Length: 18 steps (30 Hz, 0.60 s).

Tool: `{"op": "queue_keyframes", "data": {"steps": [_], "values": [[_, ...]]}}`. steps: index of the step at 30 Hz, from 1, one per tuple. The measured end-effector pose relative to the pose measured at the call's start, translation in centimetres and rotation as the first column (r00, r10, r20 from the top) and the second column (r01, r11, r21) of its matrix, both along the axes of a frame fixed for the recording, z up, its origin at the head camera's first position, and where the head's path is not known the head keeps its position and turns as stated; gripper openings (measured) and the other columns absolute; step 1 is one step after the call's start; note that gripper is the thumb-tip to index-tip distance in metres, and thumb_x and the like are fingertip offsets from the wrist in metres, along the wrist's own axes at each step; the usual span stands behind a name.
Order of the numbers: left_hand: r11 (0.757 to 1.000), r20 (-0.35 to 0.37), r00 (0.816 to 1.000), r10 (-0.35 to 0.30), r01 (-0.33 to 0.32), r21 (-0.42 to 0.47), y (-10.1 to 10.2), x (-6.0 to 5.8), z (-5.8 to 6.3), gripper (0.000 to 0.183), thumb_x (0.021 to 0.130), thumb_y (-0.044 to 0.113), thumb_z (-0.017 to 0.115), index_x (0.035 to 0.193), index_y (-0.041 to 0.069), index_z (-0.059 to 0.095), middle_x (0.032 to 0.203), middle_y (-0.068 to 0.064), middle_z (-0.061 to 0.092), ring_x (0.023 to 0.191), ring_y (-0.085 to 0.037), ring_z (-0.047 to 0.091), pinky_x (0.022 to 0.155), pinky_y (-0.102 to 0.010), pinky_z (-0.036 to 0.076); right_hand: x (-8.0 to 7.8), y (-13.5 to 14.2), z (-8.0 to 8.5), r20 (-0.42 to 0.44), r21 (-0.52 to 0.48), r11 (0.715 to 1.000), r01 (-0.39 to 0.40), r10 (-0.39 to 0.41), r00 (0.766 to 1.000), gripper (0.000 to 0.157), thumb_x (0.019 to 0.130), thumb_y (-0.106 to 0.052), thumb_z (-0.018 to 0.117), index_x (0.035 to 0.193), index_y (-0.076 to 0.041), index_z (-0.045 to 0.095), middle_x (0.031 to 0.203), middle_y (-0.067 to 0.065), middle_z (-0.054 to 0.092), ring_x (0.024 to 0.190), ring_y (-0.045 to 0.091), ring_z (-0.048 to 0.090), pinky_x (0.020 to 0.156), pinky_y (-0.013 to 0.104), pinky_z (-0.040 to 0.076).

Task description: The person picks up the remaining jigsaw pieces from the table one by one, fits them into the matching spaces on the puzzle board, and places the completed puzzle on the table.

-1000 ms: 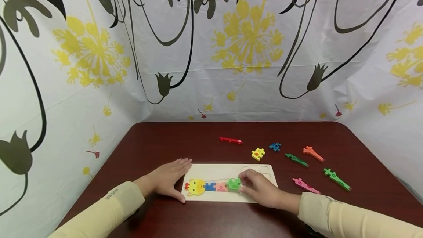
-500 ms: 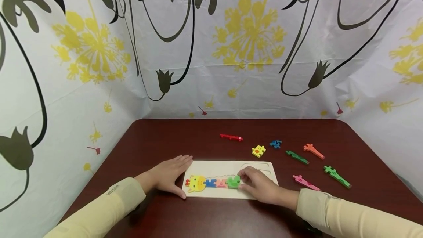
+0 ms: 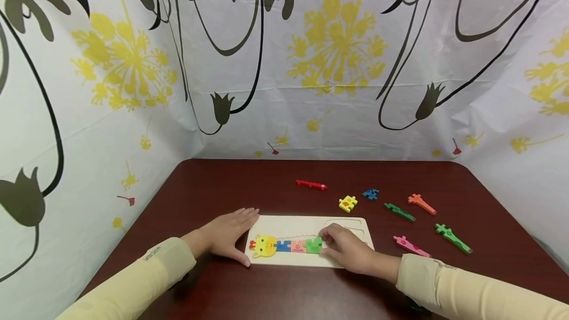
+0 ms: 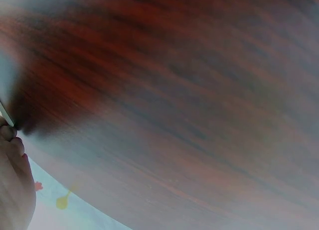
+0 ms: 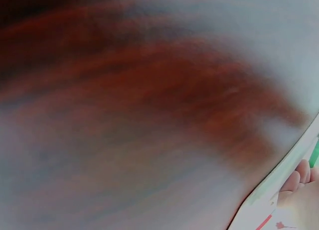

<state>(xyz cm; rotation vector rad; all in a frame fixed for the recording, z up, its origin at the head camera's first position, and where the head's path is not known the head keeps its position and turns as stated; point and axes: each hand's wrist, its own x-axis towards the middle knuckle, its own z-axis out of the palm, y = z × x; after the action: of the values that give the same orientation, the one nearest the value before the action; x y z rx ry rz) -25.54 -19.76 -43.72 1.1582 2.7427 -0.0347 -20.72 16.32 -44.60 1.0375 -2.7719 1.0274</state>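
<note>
A pale wooden puzzle board (image 3: 284, 221) lies flat on the table in the head view. On it, a yellow giraffe head (image 3: 264, 246) is followed by a blue piece (image 3: 282, 246), a pink piece (image 3: 298, 246) and a green puzzle piece (image 3: 313, 245) in a row. My right hand (image 3: 348, 248) pinches the right end of that green piece between thumb and fingers, close against the pink one. With fingers spread, my left hand (image 3: 224, 236) rests along the board's left edge. Each wrist view catches only part of its hand, the left hand (image 4: 15, 175) and the right hand (image 5: 301, 187).
Loose pieces lie beyond and right of the board: red (image 3: 311, 184), yellow (image 3: 347, 204), blue (image 3: 371, 194), orange (image 3: 422, 203), dark green (image 3: 400, 211), light green (image 3: 453, 237) and pink (image 3: 411, 246). A patterned cloth (image 3: 275, 127) hangs behind the dark red table (image 3: 231, 181).
The green piece has shifted slightly down and left, sitting more in line with the pink one. My right hand has moved with it; the left hand stays at the board's edge.
</note>
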Motion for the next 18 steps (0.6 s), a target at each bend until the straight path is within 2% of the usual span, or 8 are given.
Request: {"op": "queue_keyframes", "data": {"steps": [18], "values": [[1.000,0.002,1.000,-0.004,0.004,-0.001,0.01,0.06,0.11,0.121,0.069,0.090,0.045,0.156,0.010,0.018,0.161,-0.005,0.015,0.147,-0.020,0.012,0.116,-0.039,0.017,-0.33,-0.03,0.12,0.017,0.019,1.000,0.016,-0.016,1.000,0.027,0.085,-0.014,0.076,0.106,-0.002,0.062,0.092,-0.003,0.054,0.084,0.010,0.053,0.075,0.029,0.049]]}}
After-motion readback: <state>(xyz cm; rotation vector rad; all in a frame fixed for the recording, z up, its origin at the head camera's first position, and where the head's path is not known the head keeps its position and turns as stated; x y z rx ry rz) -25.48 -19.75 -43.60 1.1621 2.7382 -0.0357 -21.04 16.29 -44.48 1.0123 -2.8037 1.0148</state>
